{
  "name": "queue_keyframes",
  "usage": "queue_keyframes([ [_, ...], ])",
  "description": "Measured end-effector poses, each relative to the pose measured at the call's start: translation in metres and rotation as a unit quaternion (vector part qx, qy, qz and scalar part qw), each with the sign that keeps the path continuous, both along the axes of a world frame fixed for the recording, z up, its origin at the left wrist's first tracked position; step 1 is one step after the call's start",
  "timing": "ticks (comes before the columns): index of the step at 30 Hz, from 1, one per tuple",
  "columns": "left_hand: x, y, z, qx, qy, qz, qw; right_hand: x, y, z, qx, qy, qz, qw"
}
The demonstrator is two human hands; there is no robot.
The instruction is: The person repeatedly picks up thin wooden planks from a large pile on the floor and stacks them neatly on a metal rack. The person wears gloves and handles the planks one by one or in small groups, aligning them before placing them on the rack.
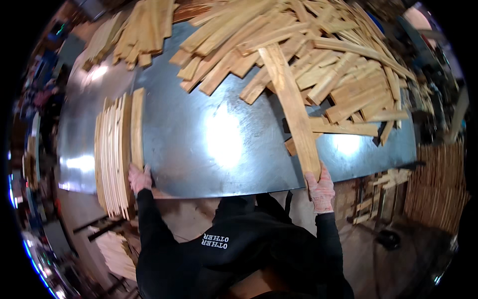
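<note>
In a pinkish knit glove, my right hand is closed around the near end of a long wooden board. The board slants away from me, and its far end lies over the loose pile. My left hand, gloved the same way, is closed at the near end of a single wooden slat. That slat lies just right of a row of slats packed side by side at the table's left. The fingertips of this hand are partly hidden.
A large heap of loose boards covers the back right of the shiny metal table. More boards lie at the far left. Below the table's left edge is a stack of slats; stacked wood stands at the right.
</note>
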State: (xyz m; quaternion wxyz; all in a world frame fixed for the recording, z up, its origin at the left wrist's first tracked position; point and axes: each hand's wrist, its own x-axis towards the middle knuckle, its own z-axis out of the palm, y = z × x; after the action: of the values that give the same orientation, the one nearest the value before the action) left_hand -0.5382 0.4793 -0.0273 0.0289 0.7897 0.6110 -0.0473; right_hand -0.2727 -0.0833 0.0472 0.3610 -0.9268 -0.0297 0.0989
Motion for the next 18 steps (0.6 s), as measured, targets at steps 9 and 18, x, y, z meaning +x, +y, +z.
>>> queue_keyframes([
  [9,-0.022,0.076,0.054,0.026,0.208,-0.190,0.959,-0.004,0.050,0.003,0.166,0.072,-0.171,0.969],
  [18,0.164,-0.080,-0.002,0.015,-0.234,-0.246,0.940,0.029,-0.131,0.003,0.179,-0.144,-0.446,0.865],
])
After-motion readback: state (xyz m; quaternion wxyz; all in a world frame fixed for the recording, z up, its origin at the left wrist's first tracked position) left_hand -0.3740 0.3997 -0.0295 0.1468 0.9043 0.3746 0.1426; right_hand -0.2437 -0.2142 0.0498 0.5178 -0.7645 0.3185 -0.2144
